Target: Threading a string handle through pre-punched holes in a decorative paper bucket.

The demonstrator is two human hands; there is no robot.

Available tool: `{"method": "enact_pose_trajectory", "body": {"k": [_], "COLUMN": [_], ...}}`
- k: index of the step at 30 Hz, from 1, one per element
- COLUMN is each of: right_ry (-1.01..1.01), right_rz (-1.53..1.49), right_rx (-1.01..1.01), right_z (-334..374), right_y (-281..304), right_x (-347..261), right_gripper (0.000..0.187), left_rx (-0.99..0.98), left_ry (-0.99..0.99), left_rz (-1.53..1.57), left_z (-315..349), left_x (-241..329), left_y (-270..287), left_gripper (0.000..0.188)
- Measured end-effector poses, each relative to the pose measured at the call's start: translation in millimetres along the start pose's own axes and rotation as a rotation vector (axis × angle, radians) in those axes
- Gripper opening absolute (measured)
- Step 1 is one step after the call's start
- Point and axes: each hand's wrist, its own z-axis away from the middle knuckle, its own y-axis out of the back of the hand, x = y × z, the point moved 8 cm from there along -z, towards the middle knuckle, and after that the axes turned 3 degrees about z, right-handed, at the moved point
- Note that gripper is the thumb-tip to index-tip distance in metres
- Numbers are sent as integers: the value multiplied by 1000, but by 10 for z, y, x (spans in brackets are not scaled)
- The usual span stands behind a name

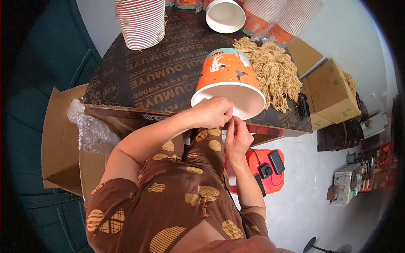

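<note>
An orange paper bucket (230,69) with white and black printed figures, a green band and a white rim lies on its side near the table's front edge, its mouth facing me. Just in front of that rim my left hand (214,112) is closed, fingers bent together. My right hand (238,137) pinches close beside it, fingertips almost meeting the left ones. Whatever sits between the fingers is too small or hidden to make out. Right of the bucket, a heap of beige cords (270,71) spreads over the table.
A dark printed plywood table (156,76) carries a tall stack of nested buckets (141,23), a white-lined bucket (225,17) and more wrapped stacks behind. Cardboard boxes (331,90) stand at right; an open carton (63,139) with plastic wrap is at left. A red stool (270,185) holds small electronics.
</note>
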Motion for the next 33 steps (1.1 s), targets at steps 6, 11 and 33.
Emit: {"method": "enact_pose_trajectory", "body": {"k": [6, 11, 33], "right_ry": [142, 198, -102], "right_rz": [145, 225, -142], "right_rx": [-26, -34, -106], "right_z": [-45, -65, -28], "right_y": [35, 39, -5], "right_x": [-170, -238, 3], "right_gripper": [17, 18, 9], "left_rx": [0, -19, 207], "left_ry": [-14, 22, -234], "left_rz": [22, -19, -198], "left_z": [-6, 4, 134], "left_x": [-24, 0, 161], "left_y": [-5, -3, 52], "left_gripper": [10, 9, 14]}}
